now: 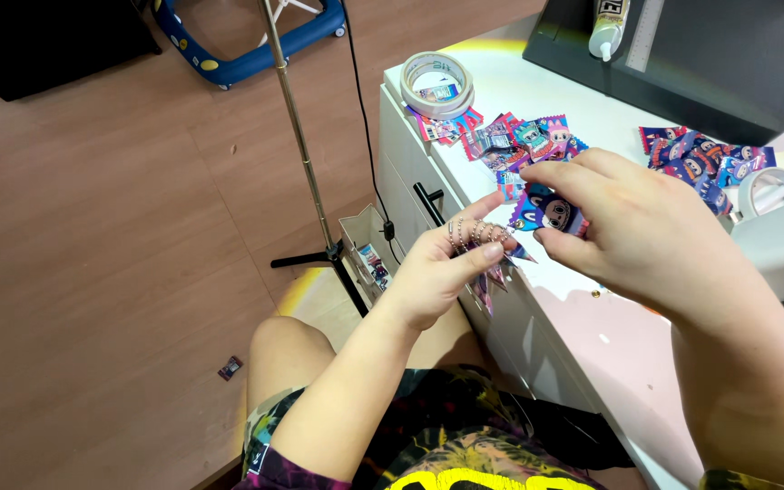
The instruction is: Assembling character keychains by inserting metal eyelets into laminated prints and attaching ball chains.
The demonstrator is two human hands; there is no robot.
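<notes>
Watching from the head camera: my left hand [436, 272] is curled shut around a bunch of small ball chains [475, 232] looped over its fingers, with a few thin foil charms [494, 277] dangling below the palm, past the front edge of the white desk [537, 100]. My right hand [637, 227] pinches a small cartoon-printed packet [551, 210] between thumb and fingers, right beside the left fingertips; the two hands are almost touching. Risk, as I judge it: the chains sit loosely over the fingers, so a tilt of the left hand could let one slide off, and it would fall to the wooden floor [93, 272], where one small packet [230, 367] already lies. The right pinch covers most of the packet, so a corner could crease. Behind, loose packets [519, 141] lie near the tape roll [437, 83]; a sweep of the forearm could scatter them. An open drawer [365, 249] below could catch drops, or not.
</notes>
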